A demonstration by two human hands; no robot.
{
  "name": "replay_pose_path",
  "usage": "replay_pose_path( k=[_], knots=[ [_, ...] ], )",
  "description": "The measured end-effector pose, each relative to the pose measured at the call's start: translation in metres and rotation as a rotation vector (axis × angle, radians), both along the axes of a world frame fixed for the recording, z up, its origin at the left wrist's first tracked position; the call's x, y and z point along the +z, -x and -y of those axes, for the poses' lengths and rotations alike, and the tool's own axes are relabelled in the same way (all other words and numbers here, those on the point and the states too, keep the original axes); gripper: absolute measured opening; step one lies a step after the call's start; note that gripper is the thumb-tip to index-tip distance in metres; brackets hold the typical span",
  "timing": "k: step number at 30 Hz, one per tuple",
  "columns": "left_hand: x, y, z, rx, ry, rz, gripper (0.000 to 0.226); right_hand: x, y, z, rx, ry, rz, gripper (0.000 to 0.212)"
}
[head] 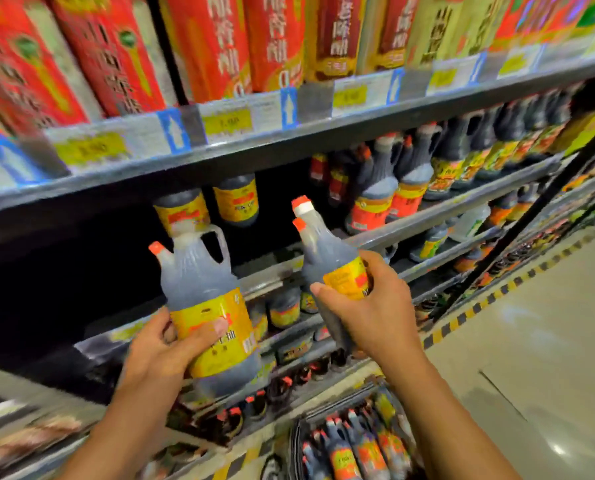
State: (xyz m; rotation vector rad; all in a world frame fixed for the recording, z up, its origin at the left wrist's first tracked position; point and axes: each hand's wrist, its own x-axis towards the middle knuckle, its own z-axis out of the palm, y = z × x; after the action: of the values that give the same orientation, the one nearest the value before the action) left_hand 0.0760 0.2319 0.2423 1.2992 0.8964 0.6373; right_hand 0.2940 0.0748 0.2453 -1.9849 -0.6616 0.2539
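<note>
gray shelf (462, 200) | two yellow-label bottles (237, 200) far back | red-label jugs (372, 202) rightward

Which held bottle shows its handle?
The dark sauce bottle in the left hand: its loop handle stands clear beside the orange cap. The other bottle, in the right hand, shows no clear handle.

One head-worn wide-angle view, close in, faces forward and down along the shelves (323, 135), left hand (157, 355) with left jug (199, 275) and right hand (379, 317) with right jug (327, 258) low centre, floor (548, 341) at right.
</note>
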Motion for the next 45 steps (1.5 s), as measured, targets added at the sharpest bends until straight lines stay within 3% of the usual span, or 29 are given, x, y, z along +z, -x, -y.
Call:
replay_pose_path(
  k=[1,4,5,10,13,15,19,24,29,33,38,41,45],
  knots=[
    [0.005,0.0,-0.006,0.04,0.008,-0.001,0.09,0.009,-0.004,-0.012,0.021,0.026,0.029,0.046],
    [0.019,-0.001,-0.026,0.123,0.069,-0.002,0.031,0.031,-0.02,-0.048,0.043,0.086,0.11,0.05],
    [0.023,-0.002,-0.034,0.133,0.072,-0.014,0.027,0.036,-0.025,-0.059,0.043,0.095,0.128,0.054],
    [0.042,-0.008,-0.062,0.146,0.051,-0.027,0.042,0.048,-0.046,-0.108,0.001,0.124,0.133,0.066],
    [0.046,-0.012,-0.075,0.18,0.042,-0.002,0.04,0.054,-0.056,-0.13,-0.019,0.107,0.064,0.055],
    [0.044,-0.012,-0.082,0.196,0.025,0.007,0.045,0.051,-0.064,-0.143,0.012,0.024,0.008,0.052],
    [0.034,-0.012,-0.099,0.267,-0.07,-0.015,0.054,0.035,-0.072,-0.168,0.067,-0.21,-0.035,0.08],
    [0.007,-0.013,-0.117,0.344,-0.211,-0.104,0.07,0.012,-0.072,-0.177,0.046,-0.338,-0.12,0.07],
    [-0.011,-0.008,-0.123,0.33,-0.269,-0.138,0.067,-0.003,-0.059,-0.168,-0.106,-0.321,-0.12,0.069],
    [-0.016,-0.004,-0.125,0.335,-0.289,-0.18,0.075,-0.009,-0.065,-0.169,0.015,-0.358,-0.161,0.09],
    [-0.007,-0.01,-0.114,0.391,-0.39,-0.258,0.086,-0.015,-0.071,-0.16,0.072,-0.238,-0.141,0.106],
    [0.0,-0.018,-0.109,0.426,-0.44,-0.275,0.096,-0.02,-0.08,-0.156,0.108,-0.169,-0.099,0.099],
    [0.001,-0.019,-0.117,0.448,-0.511,-0.392,0.087,-0.023,-0.082,-0.166,0.094,-0.119,-0.117,0.084]
  ],
)
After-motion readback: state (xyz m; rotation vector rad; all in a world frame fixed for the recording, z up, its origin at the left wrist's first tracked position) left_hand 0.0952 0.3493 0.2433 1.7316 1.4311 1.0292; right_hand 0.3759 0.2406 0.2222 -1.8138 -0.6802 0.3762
